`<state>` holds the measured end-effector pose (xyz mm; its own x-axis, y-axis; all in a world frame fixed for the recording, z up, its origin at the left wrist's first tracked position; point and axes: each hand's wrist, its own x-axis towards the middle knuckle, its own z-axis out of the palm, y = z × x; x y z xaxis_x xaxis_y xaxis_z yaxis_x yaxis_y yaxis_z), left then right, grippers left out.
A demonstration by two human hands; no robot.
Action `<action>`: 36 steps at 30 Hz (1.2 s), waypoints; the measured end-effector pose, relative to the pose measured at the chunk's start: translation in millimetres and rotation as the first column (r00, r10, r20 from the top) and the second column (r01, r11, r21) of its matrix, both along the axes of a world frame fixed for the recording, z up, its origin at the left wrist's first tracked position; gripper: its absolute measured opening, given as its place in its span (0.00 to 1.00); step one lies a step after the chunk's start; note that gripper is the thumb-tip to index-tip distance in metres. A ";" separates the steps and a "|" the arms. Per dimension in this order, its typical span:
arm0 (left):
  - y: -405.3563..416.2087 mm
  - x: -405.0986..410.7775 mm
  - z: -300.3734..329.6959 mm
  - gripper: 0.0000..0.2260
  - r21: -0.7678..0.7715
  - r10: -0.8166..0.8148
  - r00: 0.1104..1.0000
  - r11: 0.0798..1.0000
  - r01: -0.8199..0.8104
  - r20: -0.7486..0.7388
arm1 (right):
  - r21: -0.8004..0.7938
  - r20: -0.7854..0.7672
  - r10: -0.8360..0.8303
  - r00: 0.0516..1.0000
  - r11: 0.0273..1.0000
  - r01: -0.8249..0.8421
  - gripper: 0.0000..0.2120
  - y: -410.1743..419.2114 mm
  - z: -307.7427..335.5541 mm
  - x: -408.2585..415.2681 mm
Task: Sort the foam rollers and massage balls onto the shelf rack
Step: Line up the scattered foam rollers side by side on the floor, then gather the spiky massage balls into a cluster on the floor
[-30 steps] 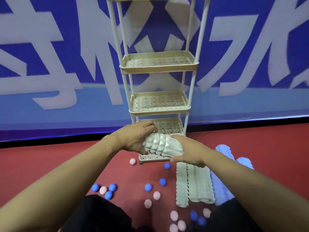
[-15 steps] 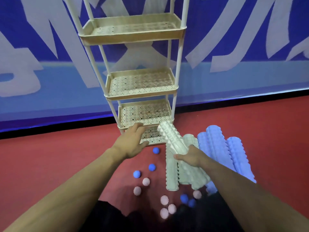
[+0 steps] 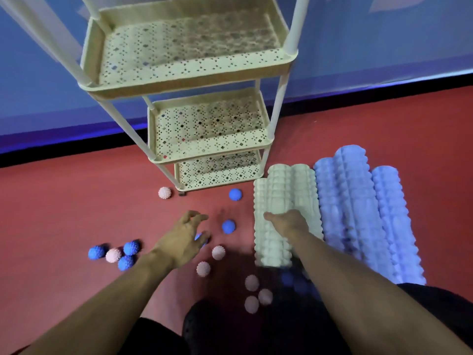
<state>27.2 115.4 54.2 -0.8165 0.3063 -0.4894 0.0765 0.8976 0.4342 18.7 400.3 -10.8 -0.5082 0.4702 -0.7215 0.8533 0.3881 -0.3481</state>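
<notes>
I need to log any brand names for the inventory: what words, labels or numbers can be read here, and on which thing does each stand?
None can be read: no text shows on the cream perforated plastic shelf rack, the pale green ridged foam rollers, the light blue ridged foam rollers or the spiky balls.

Cream shelf rack (image 3: 189, 80) upper centre, trays bare. Right hand (image 3: 288, 222) grips a white foam roller (image 3: 272, 226) at centre right; blue foam rollers (image 3: 358, 213) alongside. Left hand (image 3: 181, 242), fingers spread, over a blue massage ball (image 3: 201, 238) on the red floor (image 3: 64, 201).
</notes>
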 end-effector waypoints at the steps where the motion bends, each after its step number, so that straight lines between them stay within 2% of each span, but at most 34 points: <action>1: 0.0 0.2 -4.7 0.22 -0.007 -0.002 1.000 1.000 0.003 0.016 | 0.064 -0.014 0.020 1.000 0.998 -0.019 0.39 -2.9 -4.9 -2.3; 6: -1.5 -4.3 -19.7 0.22 -0.022 0.008 0.997 1.000 -0.006 0.076 | 0.329 -0.024 0.200 0.979 0.927 -0.182 0.37 -12.6 -18.7 -6.5; 9: 0.8 -6.3 -23.5 0.22 -0.024 0.029 0.996 0.999 -0.027 0.090 | 0.385 0.034 0.319 0.947 0.870 -0.307 0.35 -6.9 -23.7 -6.1; 12: 3.6 -3.2 -25.7 0.21 -0.020 0.028 0.995 0.999 -0.027 0.095 | 0.422 0.027 0.445 0.895 0.807 -0.414 0.33 -3.1 -24.2 -3.3; 18: 3.2 0.8 -21.7 0.21 -0.038 0.027 0.996 0.999 -0.024 0.083 | 0.432 -0.004 0.516 0.857 0.774 -0.464 0.27 -3.9 -14.9 8.1; 21: 2.7 3.9 -11.5 0.21 -0.031 0.048 0.996 0.998 -0.046 0.072 | 0.380 -0.083 0.617 0.783 0.746 -0.547 0.27 -17.0 0.2 13.3; 24: 4.1 9.0 6.9 0.21 -0.001 0.062 0.997 0.998 -0.062 0.042 | 0.308 -0.185 0.720 0.669 0.689 -0.657 0.28 -35.4 32.8 13.0; 27: 6.6 16.1 34.1 0.23 -0.005 0.074 0.997 0.997 -0.074 -0.012 | 0.342 -0.238 0.786 0.570 0.617 -0.709 0.28 -46.5 76.8 18.4; 30: 6.7 34.1 66.2 0.24 -0.071 0.058 0.992 0.995 -0.066 -0.110 | 0.413 -0.236 0.809 0.539 0.586 -0.697 0.28 -51.8 121.2 39.2; 36: -6.2 91.9 117.4 0.25 -0.113 0.109 0.972 0.984 -0.135 -0.207 | 0.379 -0.262 0.830 0.492 0.558 -0.738 0.27 -70.5 178.8 81.9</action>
